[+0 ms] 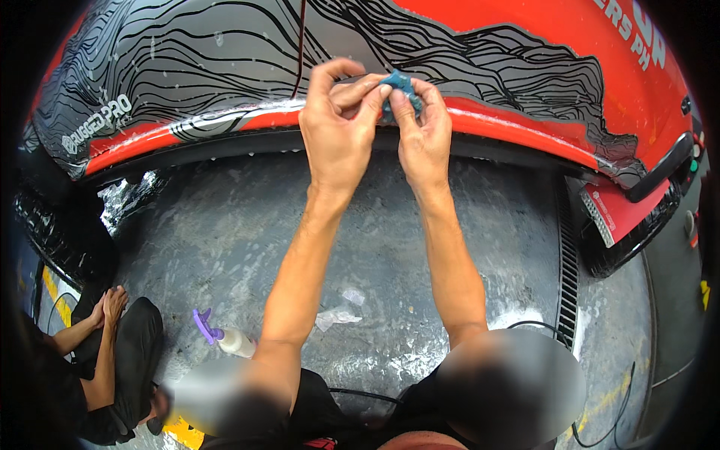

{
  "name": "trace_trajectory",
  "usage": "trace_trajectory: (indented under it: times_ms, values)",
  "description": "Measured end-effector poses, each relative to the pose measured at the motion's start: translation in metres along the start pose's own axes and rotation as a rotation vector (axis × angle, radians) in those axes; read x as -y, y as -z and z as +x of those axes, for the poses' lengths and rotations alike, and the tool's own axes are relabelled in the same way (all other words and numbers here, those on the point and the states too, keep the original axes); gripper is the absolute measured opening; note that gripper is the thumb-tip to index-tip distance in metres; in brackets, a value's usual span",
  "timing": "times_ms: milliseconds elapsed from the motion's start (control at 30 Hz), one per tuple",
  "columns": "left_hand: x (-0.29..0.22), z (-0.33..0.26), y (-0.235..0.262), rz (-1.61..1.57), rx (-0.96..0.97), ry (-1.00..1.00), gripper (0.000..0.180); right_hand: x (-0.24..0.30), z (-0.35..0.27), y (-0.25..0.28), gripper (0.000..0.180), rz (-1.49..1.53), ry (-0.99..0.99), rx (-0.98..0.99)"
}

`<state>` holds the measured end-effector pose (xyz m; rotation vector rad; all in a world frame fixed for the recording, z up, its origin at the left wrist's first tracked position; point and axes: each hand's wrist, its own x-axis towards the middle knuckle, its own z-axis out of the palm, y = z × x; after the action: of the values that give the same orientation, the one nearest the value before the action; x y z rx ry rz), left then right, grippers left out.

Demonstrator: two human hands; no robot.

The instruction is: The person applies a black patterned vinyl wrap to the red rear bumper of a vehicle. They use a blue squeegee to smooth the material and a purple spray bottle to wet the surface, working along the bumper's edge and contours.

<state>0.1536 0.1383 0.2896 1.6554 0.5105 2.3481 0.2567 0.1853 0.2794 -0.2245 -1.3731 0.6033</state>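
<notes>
Both of my hands are raised in front of the side of a vehicle [225, 67], coloured red and grey with black wavy lines and dotted with water drops. Between my fingertips is a soft, irregular lump of blue clay [400, 79]. My left hand [336, 127] pinches its left side with thumb and curled fingers. On the other side my right hand [426, 142] grips it between thumb and fingers. Part of the clay is hidden behind the fingers. The hands are above the vehicle's red lower edge [495, 120].
A spray bottle with a purple trigger [236, 343] stands on the wet floor near crumpled clear plastic [337, 318]. At lower left a person sits, hands [111, 306] together. A drain grate [568, 277], a red mud flap [628, 214] and a black hose [622, 409] are on the right.
</notes>
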Motion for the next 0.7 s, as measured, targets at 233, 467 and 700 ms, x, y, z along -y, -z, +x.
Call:
trace_trajectory:
  times_ms: [233,467,700]
  values:
    - [0.011,0.012,0.03,0.261,0.02,-0.07,0.027,0.003,0.037,0.027,0.032,-0.098,0.062,-0.296]
    - [0.015,0.014,0.049,0.225,-0.097,-0.028,0.014,0.002,0.052,0.013,0.034,-0.41,0.147,-0.426]
    - [0.026,0.014,0.066,0.191,-0.108,-0.007,0.013,0.001,0.056,0.005,0.032,-0.359,0.161,-0.426]
